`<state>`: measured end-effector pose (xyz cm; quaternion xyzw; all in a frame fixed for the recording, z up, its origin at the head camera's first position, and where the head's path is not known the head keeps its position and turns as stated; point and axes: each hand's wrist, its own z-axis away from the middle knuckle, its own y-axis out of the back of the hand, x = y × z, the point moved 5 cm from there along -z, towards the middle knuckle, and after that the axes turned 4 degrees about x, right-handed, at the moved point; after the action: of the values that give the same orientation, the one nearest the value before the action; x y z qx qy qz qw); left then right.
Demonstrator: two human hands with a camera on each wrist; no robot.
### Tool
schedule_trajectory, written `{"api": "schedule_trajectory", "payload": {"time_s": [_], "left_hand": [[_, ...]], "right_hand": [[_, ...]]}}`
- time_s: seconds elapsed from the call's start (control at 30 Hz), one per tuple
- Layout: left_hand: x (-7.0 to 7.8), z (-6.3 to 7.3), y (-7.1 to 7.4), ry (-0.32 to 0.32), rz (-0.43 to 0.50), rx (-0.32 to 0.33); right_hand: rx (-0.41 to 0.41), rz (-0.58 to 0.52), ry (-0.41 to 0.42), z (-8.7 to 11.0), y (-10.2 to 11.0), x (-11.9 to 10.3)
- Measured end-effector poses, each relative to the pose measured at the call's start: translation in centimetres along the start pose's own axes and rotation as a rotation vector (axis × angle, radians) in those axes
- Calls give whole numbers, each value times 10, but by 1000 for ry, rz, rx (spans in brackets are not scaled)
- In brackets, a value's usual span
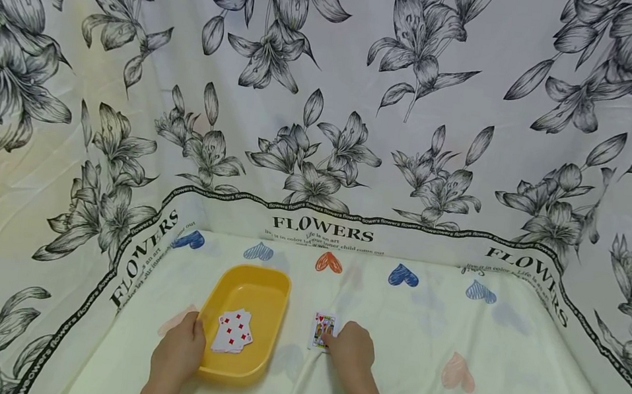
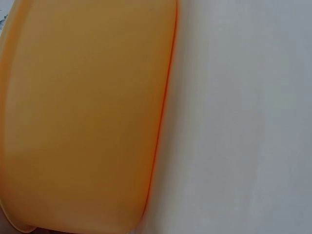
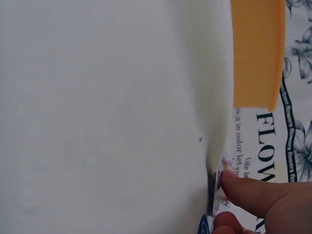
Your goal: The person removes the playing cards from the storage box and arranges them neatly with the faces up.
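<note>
White rectangular playing card (image 1: 319,328) pinched by the right hand (image 1: 354,354)

It sits on cream, heart-printed cloth (image 1: 405,342), the thumb over its face. Picking it up seems the step in hand, likely calling for a thin-edge lift next. At 9 o'clock, the left hand (image 1: 180,345) grips the yellow, rounded plastic tray (image 1: 255,292) holding white, red-diamond cards (image 1: 232,334). Its raised rim bounds that side; cloth lies open from 1 to 3 o'clock.

The tray (image 1: 272,301) is plain yellow-orange; the cards (image 1: 233,332) in it are white with red diamonds. The face card (image 1: 324,323) shows a red heart on white. Blue, red and pink hearts dot the cream sheet (image 1: 393,340); black-and-grey lilies cover the white drape (image 1: 341,94).
</note>
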<state>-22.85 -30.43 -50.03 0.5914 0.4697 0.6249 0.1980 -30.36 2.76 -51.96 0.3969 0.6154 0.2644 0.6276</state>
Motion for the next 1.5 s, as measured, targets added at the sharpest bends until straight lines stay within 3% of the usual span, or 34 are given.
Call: {"api": "schedule_trajectory", "payload": {"time_s": [0.23,0.53,0.77,1.2,1.5], "left_hand": [[-1,0,0,-6,-1,4],[-1,-1,-2,-5,-1,8],[-2,-2,-2,-4,3,18],[-4,-3,0,10,9,3],[0,2,1,-25,54,44]], "right_hand": [[34,-24,33,2,0,-7],[87,-193,97,8,15,-32],[29,-331,146,13,12,-63],[-72,-395,276,35,-1,-137],[-135,-286,292,44,-42,-163]]}}
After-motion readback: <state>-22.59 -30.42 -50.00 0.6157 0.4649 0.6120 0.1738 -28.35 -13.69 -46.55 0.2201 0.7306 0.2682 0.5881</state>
